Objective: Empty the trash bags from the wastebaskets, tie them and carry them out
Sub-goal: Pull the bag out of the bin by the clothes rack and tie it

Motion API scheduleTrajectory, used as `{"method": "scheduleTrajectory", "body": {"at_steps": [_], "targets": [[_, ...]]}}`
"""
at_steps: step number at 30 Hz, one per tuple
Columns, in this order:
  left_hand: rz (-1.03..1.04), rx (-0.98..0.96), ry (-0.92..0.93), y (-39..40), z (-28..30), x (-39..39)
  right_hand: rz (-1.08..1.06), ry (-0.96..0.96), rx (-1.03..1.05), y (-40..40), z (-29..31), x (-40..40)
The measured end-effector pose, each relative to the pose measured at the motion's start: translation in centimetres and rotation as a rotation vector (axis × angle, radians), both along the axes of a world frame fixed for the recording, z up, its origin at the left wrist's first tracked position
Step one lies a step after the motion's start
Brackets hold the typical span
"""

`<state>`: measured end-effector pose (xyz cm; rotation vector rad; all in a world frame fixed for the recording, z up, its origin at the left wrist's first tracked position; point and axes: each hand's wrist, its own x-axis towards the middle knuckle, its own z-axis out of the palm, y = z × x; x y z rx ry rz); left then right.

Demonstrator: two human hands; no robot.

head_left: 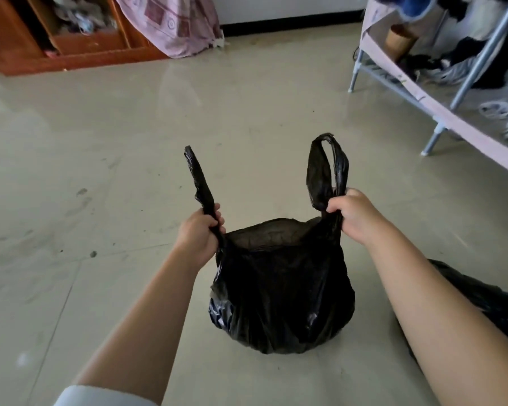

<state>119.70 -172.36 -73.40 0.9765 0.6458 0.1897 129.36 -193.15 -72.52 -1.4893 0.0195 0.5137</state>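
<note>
A second black bag lies just beside the held trash bag.

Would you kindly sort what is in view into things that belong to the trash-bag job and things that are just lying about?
Part of the job:
- open black plastic trash bag on the floor
- left hand gripping its left handle
- right hand gripping its right handle
- second black plastic bag, lower right

Just lying about:
- brown wooden cabinet
- pink patterned cloth
- grey metal rack with shoes

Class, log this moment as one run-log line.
left hand: grips left handle | right hand: grips right handle | black trash bag: on floor, mouth open, untied | second black bag: beside right arm
</note>
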Motion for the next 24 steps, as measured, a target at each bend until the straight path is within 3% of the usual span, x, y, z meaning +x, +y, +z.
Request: {"method": "scheduleTrajectory", "body": {"at_steps": [3,5,10,14,19,24], "targets": [[0.028,-0.081,-0.151,-0.4,-0.3,-1.0,-0.044,-0.060,-0.041,0.1,-0.1,-0.7],[0.007,-0.025,-0.190,-1.0,-0.6,-1.9,-0.096,-0.094,-0.052,0.2,-0.7,-1.3],[0.053,0.013,-0.138,-1.7,-2.1,-2.8,-0.230,0.086,0.353,0.4,-1.8,-2.9],[-0.054,0.072,0.030,-2.3,-3.3,-2.5,-0.073,0.153,0.041,0.5,-3.3,-4.0],[-0.098,0.008,0.290,-3.0,-5.4,-2.5,0.067,0.192,-0.065,-0.8,-4.9,-5.0],[-0.121,-0.136,0.169,-3.3,-6.2,-2.9,0.114,0.048,-0.334,-2.3,-6.3,-5.0]]}}
